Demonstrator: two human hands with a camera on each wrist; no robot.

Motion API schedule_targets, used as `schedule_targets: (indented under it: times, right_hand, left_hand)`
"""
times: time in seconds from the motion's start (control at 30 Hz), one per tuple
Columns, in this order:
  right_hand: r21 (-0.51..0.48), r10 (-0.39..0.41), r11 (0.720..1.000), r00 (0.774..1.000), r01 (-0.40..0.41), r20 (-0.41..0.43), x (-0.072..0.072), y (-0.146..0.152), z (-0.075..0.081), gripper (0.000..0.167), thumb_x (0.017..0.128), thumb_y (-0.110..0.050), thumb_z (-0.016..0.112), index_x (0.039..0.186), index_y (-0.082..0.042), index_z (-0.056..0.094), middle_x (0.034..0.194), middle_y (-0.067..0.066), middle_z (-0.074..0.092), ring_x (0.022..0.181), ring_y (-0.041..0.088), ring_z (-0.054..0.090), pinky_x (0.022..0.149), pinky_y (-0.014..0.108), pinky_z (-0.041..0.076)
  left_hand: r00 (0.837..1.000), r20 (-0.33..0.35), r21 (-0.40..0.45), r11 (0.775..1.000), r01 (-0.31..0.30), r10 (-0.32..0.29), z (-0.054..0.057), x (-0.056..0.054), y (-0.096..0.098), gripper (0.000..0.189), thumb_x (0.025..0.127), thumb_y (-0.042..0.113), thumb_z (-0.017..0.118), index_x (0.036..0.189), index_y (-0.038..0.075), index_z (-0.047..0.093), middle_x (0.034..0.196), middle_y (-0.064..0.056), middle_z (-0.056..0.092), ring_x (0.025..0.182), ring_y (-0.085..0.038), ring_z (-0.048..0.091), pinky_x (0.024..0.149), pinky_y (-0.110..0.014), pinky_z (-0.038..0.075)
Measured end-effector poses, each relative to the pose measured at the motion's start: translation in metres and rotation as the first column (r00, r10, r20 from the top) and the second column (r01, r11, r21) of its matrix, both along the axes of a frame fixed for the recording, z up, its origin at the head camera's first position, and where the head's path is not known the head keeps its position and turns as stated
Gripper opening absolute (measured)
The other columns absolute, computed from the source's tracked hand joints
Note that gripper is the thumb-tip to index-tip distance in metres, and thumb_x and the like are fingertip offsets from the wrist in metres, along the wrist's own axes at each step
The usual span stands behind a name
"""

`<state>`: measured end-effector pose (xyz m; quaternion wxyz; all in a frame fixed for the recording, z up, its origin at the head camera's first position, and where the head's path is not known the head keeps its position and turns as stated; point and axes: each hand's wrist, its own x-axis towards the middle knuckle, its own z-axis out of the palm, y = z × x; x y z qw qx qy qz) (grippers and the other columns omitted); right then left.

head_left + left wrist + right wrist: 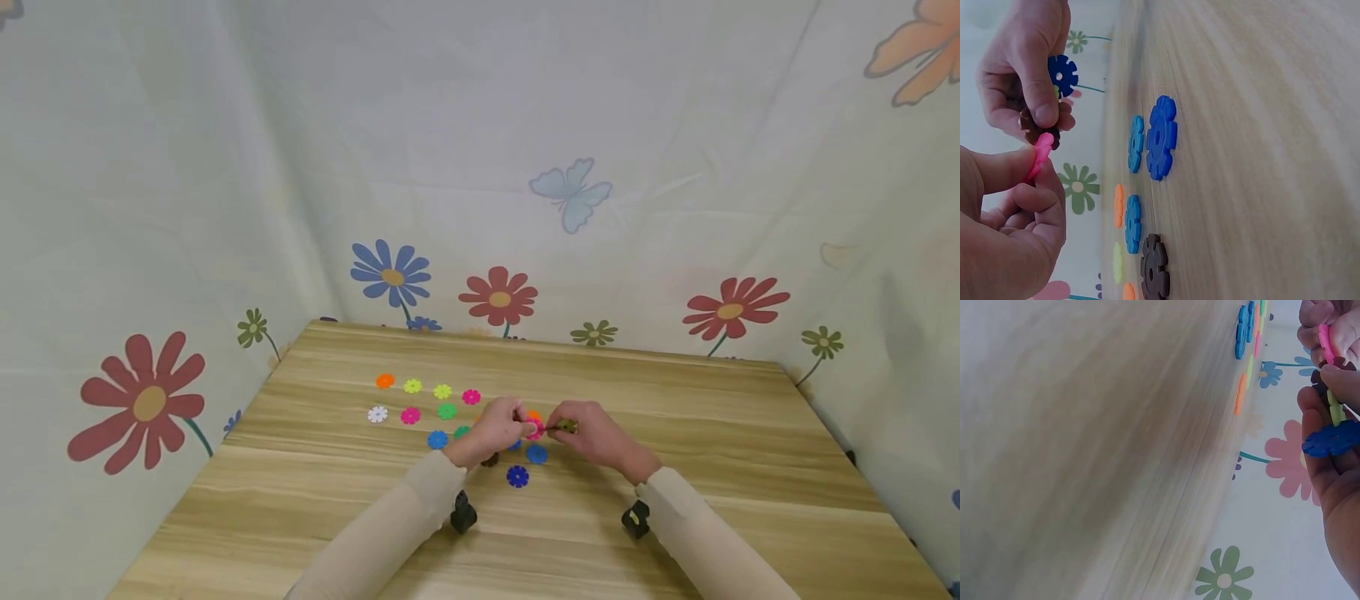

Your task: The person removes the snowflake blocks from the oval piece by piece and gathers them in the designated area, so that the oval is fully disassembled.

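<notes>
My left hand (495,429) pinches a pink notched plastic disc (1041,156) between thumb and fingers. In my right hand (596,433) is a small joined chain of discs: a brown disc (1032,128), a yellow-green disc (1335,409) and a dark blue disc (1332,439). The pink disc's edge meets the brown disc's edge, the two hands close together above the table. Fingers cover part of the brown and yellow-green discs.
Loose notched discs lie flat on the wooden table (300,500), among them a dark blue disc (517,476), a light blue disc (537,454), a white disc (377,414) and an orange disc (385,381). A flower-printed cloth (450,167) hangs behind the table.
</notes>
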<state>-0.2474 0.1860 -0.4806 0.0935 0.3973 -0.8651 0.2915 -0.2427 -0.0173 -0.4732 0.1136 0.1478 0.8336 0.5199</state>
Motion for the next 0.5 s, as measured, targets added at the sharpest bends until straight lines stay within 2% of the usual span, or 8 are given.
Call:
schedule_targets:
  times: [0.2,0.37,0.5]
  right_hand:
    - [-0.011,0.016,1.0,1.0,-0.016,0.008,-0.0012,-0.0012,-0.0003,0.007,0.083,-0.005,0.072,0.087,-0.01,0.07,0.088,-0.003,0.069,0.081,0.01,0.064,0.073,0.03,0.052]
    - [-0.012,0.009,1.0,1.0,-0.009,0.011,-0.0023,-0.0014,0.0,0.008,0.083,-0.005,0.072,0.087,-0.011,0.07,0.088,-0.004,0.068,0.08,0.009,0.064,0.072,0.029,0.052]
    - [-0.002,-0.004,1.0,1.0,0.004,0.022,-0.0026,-0.0013,-0.0004,0.009,0.083,-0.004,0.072,0.088,-0.012,0.07,0.088,-0.005,0.068,0.081,0.009,0.064,0.073,0.029,0.052]
  left_hand:
    - [1.0,0.008,0.006,1.0,0.006,-0.006,-0.0032,-0.0035,-0.004,0.019,0.09,0.01,0.065,0.076,0.005,0.053,0.076,-0.003,0.055,0.064,-0.016,0.044,0.057,-0.028,0.036]
    - [0.998,0.049,0.052,0.998,0.033,-0.035,-0.001,-0.0047,-0.0065,0.017,0.09,0.008,0.064,0.078,0.004,0.052,0.08,-0.006,0.061,0.074,-0.028,0.056,0.057,-0.027,0.037]
    - [0.994,0.095,0.096,0.994,0.053,-0.063,-0.0005,-0.0065,-0.0063,0.011,0.09,0.007,0.064,0.085,0.003,0.055,0.084,-0.009,0.065,0.085,-0.033,0.061,0.065,-0.032,0.044]
